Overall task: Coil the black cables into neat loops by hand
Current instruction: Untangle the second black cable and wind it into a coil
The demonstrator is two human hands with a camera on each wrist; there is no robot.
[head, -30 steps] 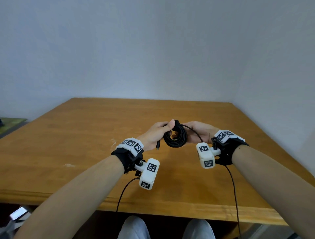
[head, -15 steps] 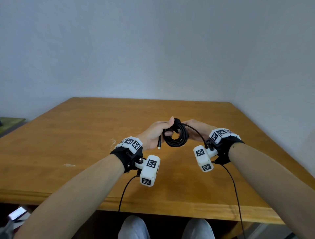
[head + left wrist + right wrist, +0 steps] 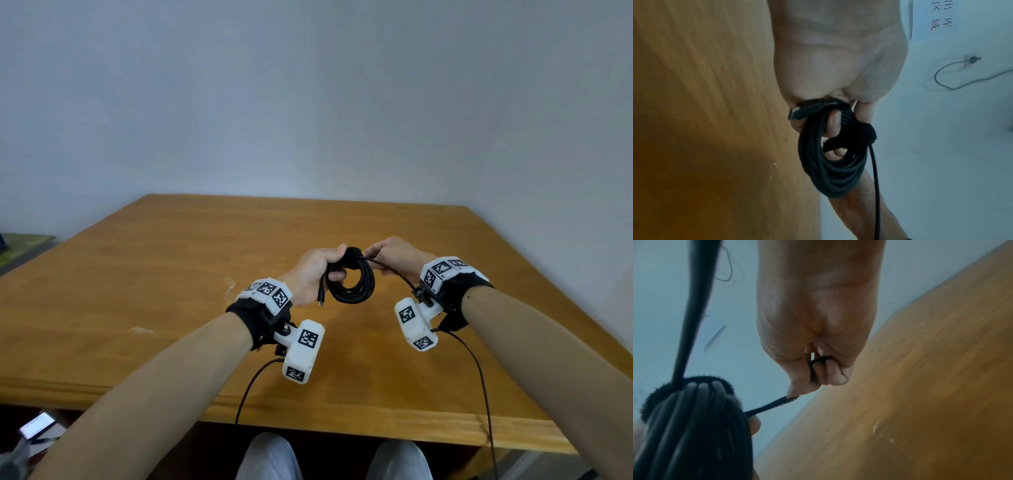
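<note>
A black cable coil (image 3: 356, 287) hangs above the wooden table (image 3: 171, 291), bound at its top by a fuzzy black strap (image 3: 352, 254). My left hand (image 3: 325, 270) grips the coil (image 3: 830, 167) with fingers (image 3: 833, 121) curled through the loops, and a plug (image 3: 797, 112) sticks out by the palm. My right hand (image 3: 380, 260) is just right of the coil. In the right wrist view its fingers (image 3: 830, 373) pinch the strap's thin tail (image 3: 772, 404), which is drawn taut from the bundle (image 3: 694, 426). One strand (image 3: 394, 272) leaves the coil toward my right wrist.
The table's near edge (image 3: 308, 411) lies below my forearms, and my knees (image 3: 270, 455) show under it. White walls (image 3: 308, 102) meet behind the table's far right corner. Thin camera leads (image 3: 253, 383) hang from both wrists. A green mat (image 3: 20, 243) sits at far left.
My right hand has drawn a little away from the coil to the right, pulling the strap's tail. The left hand keeps its grip on the coil.
</note>
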